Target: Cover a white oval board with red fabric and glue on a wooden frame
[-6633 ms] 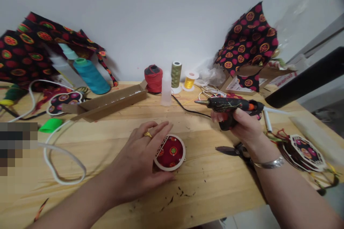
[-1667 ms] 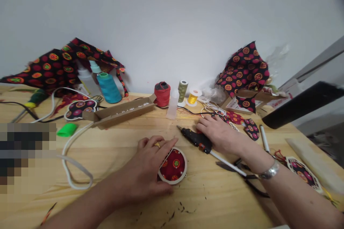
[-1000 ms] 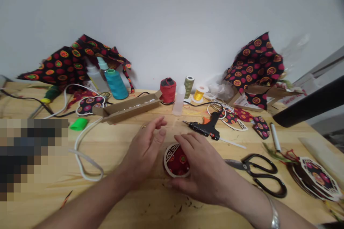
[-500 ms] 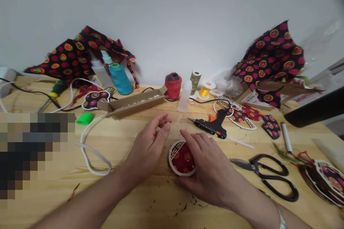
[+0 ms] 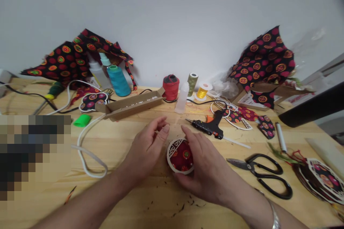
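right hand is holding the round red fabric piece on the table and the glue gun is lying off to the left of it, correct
Not quite. The right hand does hold the round red fabric piece on the table, but the glue gun lies off to the right of it, as the head view shows.

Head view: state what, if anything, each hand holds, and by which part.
Right hand grips the round red disc by its right rim; left hand holds nothing.

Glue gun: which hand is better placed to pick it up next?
Right, probably. The right hand rests on the red fabric disc, and the glue gun lies just beyond its fingers. The left hand sits on the disc's other side, farther away.
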Available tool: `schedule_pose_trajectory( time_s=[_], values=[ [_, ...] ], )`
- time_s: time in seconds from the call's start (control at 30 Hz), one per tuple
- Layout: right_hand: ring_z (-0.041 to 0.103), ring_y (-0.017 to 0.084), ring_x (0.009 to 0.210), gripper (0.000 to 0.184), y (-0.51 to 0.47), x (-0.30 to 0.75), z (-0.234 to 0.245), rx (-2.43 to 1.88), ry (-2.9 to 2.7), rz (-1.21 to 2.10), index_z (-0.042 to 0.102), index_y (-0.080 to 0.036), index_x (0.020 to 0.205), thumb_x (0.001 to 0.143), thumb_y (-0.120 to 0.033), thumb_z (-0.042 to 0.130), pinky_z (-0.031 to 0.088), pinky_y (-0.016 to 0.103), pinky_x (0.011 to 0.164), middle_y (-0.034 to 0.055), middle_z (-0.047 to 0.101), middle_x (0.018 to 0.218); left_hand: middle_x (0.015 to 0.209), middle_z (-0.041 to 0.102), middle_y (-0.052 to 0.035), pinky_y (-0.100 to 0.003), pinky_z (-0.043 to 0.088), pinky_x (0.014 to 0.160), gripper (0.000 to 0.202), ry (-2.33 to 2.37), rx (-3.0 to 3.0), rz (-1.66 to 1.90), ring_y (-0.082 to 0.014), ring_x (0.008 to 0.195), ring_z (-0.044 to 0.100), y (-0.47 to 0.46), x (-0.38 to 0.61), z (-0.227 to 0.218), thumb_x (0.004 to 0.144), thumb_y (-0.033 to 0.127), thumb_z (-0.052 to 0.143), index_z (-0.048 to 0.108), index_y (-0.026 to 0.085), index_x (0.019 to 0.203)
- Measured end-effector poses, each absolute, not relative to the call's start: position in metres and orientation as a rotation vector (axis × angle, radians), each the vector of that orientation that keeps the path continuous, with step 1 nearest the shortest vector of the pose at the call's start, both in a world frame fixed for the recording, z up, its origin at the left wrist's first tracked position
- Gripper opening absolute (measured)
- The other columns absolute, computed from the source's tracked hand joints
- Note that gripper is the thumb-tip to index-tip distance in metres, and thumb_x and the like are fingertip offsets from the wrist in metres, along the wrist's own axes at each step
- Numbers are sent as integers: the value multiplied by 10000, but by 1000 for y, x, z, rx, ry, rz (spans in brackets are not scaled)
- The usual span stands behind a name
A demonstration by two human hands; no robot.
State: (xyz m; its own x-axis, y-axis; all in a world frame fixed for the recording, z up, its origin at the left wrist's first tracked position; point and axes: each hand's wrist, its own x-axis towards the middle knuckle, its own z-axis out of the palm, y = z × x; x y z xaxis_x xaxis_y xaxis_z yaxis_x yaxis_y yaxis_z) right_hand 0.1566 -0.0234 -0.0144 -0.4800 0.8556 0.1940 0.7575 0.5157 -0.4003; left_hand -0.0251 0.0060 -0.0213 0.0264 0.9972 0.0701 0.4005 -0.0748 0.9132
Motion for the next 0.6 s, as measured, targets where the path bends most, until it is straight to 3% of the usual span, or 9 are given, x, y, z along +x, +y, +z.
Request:
schedule_pose_trajectory(
  time_s=[0.2, 0.33, 0.5, 0.6],
  values=[
    [474, 336, 1047, 853, -15, 158, -15, -1302, -2200, 66, 140, -139, 1410, 724, -296, 621, 414, 531, 878, 190, 499, 1204, 957, 747, -52, -350, 546, 723, 336, 1241, 1271, 837, -239, 842, 688, 4, -19, -14, 785, 412, 607, 670, 189, 1029],
    [474, 341, 1073, 827, -16, 153, -15, -1270, -2170, -33, 157, -152, 1402, 729, -273, 622, 425, 532, 872, 193, 506, 1194, 856, 761, 0, -325, 548, 732, 192, 1153, 1258, 808, -213, 817, 695, 0, -13, -9, 783, 308, 621, 713, 228, 931],
    [425, 359, 1174, 934, -15, 163, -10, -1270, -2106, 277, 208, -176, 1400, 663, -433, 720, 405, 546, 930, 196, 446, 1285, 937, 752, 26, -308, 526, 777, 223, 1197, 1490, 848, -195, 851, 684, -2, -17, -10, 837, 328, 559, 700, 272, 1000],
    [524, 250, 1070, 618, -9, 175, -8, -1217, -1931, 556, 366, -227, 1329, 794, -392, 627, 457, 429, 891, 113, 555, 1174, 996, 739, 30, -302, 506, 810, 247, 1190, 1656, 851, -185, 899, 671, -2, -20, -11, 860, 313, 533, 670, 290, 1064]
  ],
)
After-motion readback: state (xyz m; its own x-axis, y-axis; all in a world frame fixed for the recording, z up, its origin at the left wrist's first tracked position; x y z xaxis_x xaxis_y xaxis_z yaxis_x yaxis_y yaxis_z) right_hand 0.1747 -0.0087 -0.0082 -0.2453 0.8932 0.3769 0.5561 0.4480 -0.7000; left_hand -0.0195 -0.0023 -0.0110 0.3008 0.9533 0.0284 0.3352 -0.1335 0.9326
